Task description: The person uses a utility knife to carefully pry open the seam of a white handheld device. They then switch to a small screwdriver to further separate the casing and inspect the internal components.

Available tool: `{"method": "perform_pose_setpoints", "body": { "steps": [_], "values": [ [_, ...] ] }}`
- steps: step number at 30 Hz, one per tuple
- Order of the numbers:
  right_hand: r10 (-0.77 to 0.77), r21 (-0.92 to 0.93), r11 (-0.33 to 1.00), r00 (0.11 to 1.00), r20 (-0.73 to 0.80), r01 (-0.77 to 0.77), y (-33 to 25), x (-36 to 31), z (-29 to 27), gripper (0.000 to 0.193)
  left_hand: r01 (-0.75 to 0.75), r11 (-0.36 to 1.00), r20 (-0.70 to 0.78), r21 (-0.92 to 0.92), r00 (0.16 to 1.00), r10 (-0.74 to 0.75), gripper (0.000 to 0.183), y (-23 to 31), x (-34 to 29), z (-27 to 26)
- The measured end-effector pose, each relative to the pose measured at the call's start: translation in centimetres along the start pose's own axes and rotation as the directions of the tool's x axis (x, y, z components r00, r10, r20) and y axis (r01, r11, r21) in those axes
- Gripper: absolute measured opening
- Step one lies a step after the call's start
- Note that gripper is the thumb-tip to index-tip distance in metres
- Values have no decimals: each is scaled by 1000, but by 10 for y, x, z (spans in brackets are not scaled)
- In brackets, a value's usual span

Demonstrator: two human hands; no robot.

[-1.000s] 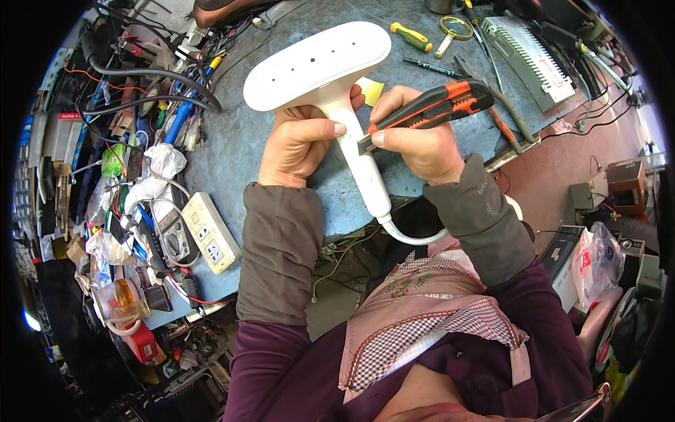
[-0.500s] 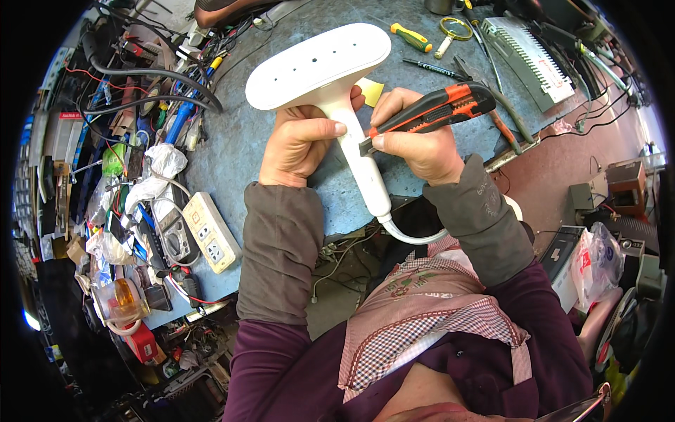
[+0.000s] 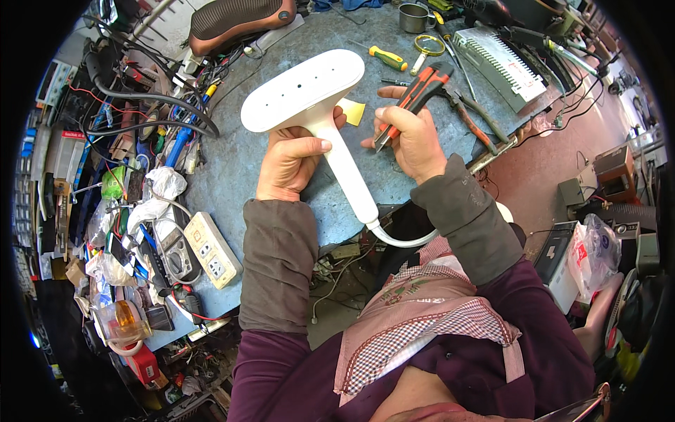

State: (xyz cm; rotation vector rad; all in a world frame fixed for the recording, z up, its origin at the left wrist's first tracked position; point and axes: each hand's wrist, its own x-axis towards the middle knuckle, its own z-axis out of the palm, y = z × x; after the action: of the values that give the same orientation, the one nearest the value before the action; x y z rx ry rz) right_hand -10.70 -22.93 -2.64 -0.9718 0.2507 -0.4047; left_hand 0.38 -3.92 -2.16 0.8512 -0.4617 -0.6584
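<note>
A white handheld steamer [image 3: 342, 165] with a wide oval head is raised over the bench, its hose curving from the handle's lower end toward my lap. My left hand [image 3: 294, 156] is closed round its neck, thumb on the near side. In my right hand [image 3: 415, 144] is a red and black utility knife [image 3: 420, 98], gripped with its body pointing up and away and its tip down. The knife stands apart from the steamer, to the right of the handle. Behind the neck a yellow paper piece [image 3: 353, 111] lies on the bench.
On the blue bench [image 3: 232, 151] lie a green-yellow screwdriver [image 3: 388, 58], a magnifying glass [image 3: 428, 48], red-handled pliers [image 3: 472, 125] and a metal power supply [image 3: 500, 69]. A power strip [image 3: 212, 250] and heaped tools and cables crowd the left. A brown massage cushion [image 3: 239, 24] sits at the back.
The knife has come away from the steamer's handle and swung more upright in my right hand. The steamer has shifted slightly down and left, still in my left hand.
</note>
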Motion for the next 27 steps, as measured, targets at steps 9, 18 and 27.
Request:
{"method": "perform_pose_setpoints", "body": {
  "steps": [9, 18, 27],
  "values": [
    [35, -673, 728, 988, -148, -127, -25, 3, 0, 69, -23, 999, 51, -34, 998, 24, 76, 0, 2, -3],
    [-612, -898, -112, 683, 399, 425, -15, -54, 24, 39, -26, 999, 20, -46, 999, 27, 79, 0, -1, 0],
    [-95, -581, 800, 988, 121, 148, 22, -46, 35, 34, -2, 1000, 30, -19, 1000, 3, 79, 4, -1, 2]
  ]
}}
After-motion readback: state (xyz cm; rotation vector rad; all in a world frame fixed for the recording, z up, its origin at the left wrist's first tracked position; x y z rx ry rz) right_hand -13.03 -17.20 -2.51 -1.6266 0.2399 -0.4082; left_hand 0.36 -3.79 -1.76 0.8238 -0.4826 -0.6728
